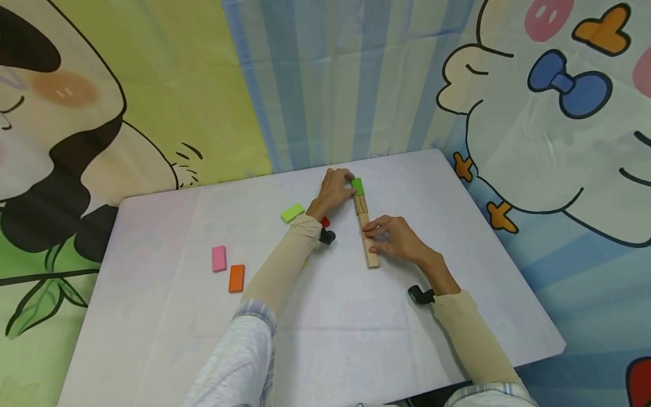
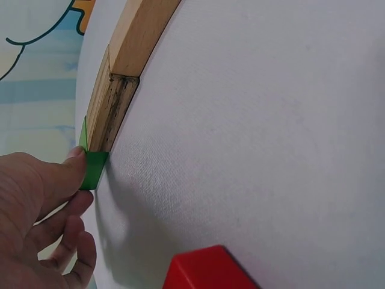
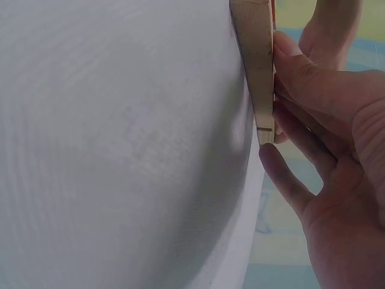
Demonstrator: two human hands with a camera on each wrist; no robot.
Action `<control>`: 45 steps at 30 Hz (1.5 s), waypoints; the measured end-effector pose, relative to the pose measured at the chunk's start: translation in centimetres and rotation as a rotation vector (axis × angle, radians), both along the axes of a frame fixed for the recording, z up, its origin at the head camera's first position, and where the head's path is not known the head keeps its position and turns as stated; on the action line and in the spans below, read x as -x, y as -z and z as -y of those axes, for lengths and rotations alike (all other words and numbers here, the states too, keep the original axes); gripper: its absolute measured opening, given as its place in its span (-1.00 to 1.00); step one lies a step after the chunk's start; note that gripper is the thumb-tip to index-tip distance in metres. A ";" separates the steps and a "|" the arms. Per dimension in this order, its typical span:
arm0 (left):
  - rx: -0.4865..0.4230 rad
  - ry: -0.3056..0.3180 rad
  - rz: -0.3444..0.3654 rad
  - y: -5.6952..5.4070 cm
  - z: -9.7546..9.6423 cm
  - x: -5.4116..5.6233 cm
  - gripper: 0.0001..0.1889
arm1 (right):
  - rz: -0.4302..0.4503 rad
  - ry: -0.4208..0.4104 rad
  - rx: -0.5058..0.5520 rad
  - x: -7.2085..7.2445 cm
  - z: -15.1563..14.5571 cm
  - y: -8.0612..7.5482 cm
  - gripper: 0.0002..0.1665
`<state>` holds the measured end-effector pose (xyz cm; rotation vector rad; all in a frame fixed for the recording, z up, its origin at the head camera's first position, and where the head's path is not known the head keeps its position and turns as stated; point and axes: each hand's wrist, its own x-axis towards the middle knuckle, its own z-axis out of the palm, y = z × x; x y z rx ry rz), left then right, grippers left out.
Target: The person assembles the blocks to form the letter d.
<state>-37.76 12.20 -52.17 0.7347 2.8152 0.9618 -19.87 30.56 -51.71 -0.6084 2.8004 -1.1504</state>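
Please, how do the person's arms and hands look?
The left hand and right hand wear no gloves. The lower sleeves are plain beige; the whitish left upper sleeve ends in plaid trim. Near each hand is a small black device.

Green block (image 2: 94,170) against wooden block (image 2: 107,114)

The table (image 1: 351,345) has a white top. On it lies a wooden row (image 1: 372,257); a green block (image 1: 358,186) touches its far end. Left of the row are a partly hidden red block (image 1: 326,223), then a lime block (image 1: 292,213), and, well apart from it, orange (image 1: 236,278) and pink (image 1: 219,259) blocks.
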 end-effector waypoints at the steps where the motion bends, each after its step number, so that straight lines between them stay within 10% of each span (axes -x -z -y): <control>1: -0.002 0.000 0.000 0.0 0.1 0.0 -0.60 | 0.000 -0.001 -0.001 0.0 0.1 0.0 -0.50; 14: -0.042 -0.023 -0.012 -1.3 3.8 -0.3 -0.60 | -0.014 -0.002 -0.008 -0.1 0.6 -0.4 -0.51; 21: 0.185 -0.056 -0.111 -2.9 8.6 -3.4 -0.50 | -0.041 0.017 -0.023 -0.7 -0.2 -0.6 -0.50; 30: 0.388 -0.008 -0.210 -1.4 10.0 -7.8 -0.39 | -0.038 0.030 -0.006 -0.7 -0.3 -0.3 -0.50; 39: 0.283 0.004 -0.123 -1.2 10.2 -8.8 -0.41 | -0.009 0.018 0.004 -0.5 0.6 0.0 -0.49; 45: 0.257 -0.146 -0.130 -0.9 9.3 -10.3 -0.37 | -0.003 0.028 -0.011 -0.5 0.4 0.0 -0.49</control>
